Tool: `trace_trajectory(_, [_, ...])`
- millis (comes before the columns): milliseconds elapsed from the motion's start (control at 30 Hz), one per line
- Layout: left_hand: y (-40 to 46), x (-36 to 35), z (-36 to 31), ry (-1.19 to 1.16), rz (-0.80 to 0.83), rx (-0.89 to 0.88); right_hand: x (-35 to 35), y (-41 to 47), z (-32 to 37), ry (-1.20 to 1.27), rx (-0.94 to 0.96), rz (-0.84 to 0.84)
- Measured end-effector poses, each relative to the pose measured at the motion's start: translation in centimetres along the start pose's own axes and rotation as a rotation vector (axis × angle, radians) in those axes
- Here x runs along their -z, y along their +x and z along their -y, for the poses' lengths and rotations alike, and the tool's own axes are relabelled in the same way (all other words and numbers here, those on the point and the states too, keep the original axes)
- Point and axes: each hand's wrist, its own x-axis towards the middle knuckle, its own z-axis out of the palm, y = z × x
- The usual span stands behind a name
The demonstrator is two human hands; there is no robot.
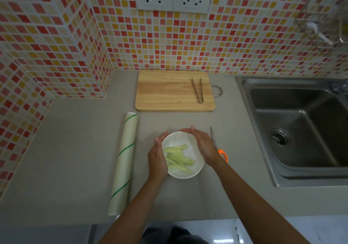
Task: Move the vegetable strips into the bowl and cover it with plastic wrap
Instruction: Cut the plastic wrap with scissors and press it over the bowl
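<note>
A white bowl (198, 169) stands on the grey counter near the front edge, with several pale green vegetable strips (180, 159) lying in it. My left hand (157, 161) is pressed flat against the bowl's left side. My right hand (203, 146) curves around its right and far rim. Both hands cup the bowl, fingers together. A faint sheen lies over the bowl; I cannot tell whether plastic wrap covers it. The plastic wrap roll (124, 161), white with green stripes, lies lengthwise to the left of the bowl.
Scissors (212, 137) with an orange handle lie just right of the bowl, partly under my right hand. A wooden cutting board (169, 91) with metal tongs (198, 92) on it sits by the tiled wall. A steel sink (301, 127) is at the right.
</note>
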Motion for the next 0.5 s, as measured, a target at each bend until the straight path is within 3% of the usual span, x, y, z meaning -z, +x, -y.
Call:
trace_trajectory(133, [0.3,0.2,0.2,0.136,0.01,-0.023,-0.2,-0.1,0.0,0.029,-0.023,-0.024])
trace_trajectory(267, [2.1,1.3,-1.0,0.478,0.095,-0.112,-0.6,-1.0,-0.3,0.036,-0.054,-0.114])
trace_trajectory(333, [2.9,2.1,-1.7,0.532,0.109,-0.166,-0.8,-1.5,-0.8,0.022,-0.077,-0.148])
trace_trajectory(433, [2.4,2.7,-2.3,0.346,-0.046,-0.246,-0.2,-1.5,-0.8,-0.074,0.002,-0.22])
trace_trajectory(500, [1.2,2.2,-2.0,0.171,-0.125,-0.226,0.4,-1.0,0.2,-0.118,0.09,-0.171])
